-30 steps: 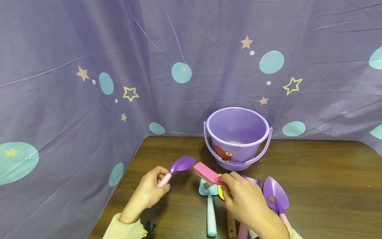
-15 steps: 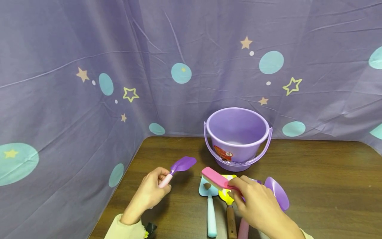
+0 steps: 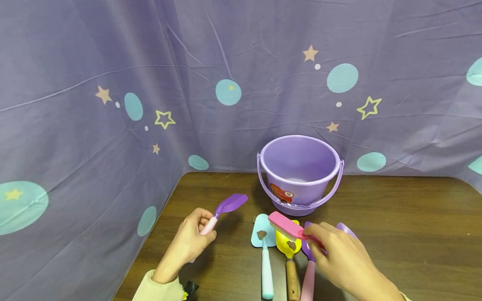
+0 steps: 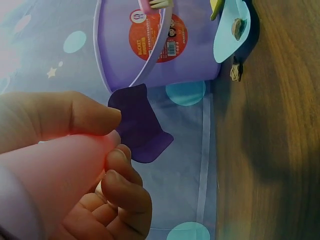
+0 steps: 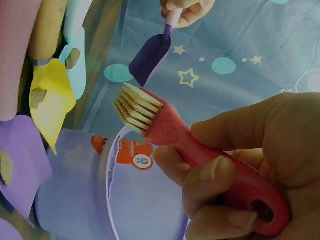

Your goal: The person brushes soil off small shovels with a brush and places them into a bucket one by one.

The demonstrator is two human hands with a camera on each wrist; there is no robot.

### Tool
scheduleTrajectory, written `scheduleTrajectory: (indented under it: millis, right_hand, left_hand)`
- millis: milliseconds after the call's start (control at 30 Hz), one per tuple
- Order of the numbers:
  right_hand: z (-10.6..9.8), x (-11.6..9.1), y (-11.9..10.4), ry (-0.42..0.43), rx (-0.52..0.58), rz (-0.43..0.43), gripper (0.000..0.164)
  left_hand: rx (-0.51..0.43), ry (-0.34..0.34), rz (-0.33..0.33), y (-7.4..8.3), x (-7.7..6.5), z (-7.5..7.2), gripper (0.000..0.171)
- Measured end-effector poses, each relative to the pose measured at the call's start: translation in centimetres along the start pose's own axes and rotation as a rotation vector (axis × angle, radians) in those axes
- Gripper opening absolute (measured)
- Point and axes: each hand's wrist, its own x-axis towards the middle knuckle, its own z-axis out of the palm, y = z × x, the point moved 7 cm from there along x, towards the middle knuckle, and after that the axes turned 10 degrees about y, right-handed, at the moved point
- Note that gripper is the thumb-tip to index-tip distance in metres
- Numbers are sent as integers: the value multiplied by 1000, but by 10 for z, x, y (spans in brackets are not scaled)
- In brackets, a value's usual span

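Note:
My left hand (image 3: 190, 238) grips the pink handle of a small trowel, held above the table, its purple blade (image 3: 232, 202) pointing right. In my right hand (image 3: 340, 259) is a pink brush (image 3: 286, 225) with pale bristles (image 5: 137, 110), held by its red-pink handle (image 5: 215, 172). In the head view the brush overlaps the blade of a yellow trowel (image 3: 292, 278) with a wooden handle. Brown bits lie on that blade and on the light-blue trowel (image 3: 267, 271) to its left. Right of the yellow one lies a purple trowel with a pink handle (image 3: 308, 278).
A purple bucket (image 3: 312, 194) with its handle lowered stands behind the trowels near the curtain (image 3: 263, 117). Part of another purple blade (image 3: 345, 229) shows behind my right hand. A small black object (image 3: 191, 289) is by my left sleeve. The wooden table (image 3: 414, 225) extends rightward.
My right hand has moved right with the brush, from over the light-blue trowel to over the yellow one. My left hand has stayed almost still with its trowel.

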Motion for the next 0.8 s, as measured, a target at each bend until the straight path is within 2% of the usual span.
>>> scheduleTrajectory:
  millis: [233, 400, 600, 800]
  right_hand:
    - [2, -6, 11, -84, -21, 87, 26]
    - [2, -10, 16, -102, -36, 85, 28]
    - [0, -13, 24, -109, -49, 88, 30]
    - [-1, -14, 26, -94, -46, 68, 30]
  left_hand:
    - [-48, 3, -33, 2, 0, -4, 33]
    - [-105, -6, -44, 5, 1, -10, 33]
    - [-111, -12, -27, 11, 4, -16, 33]
    - [-84, 6, 24, 21, 11, -23, 31]
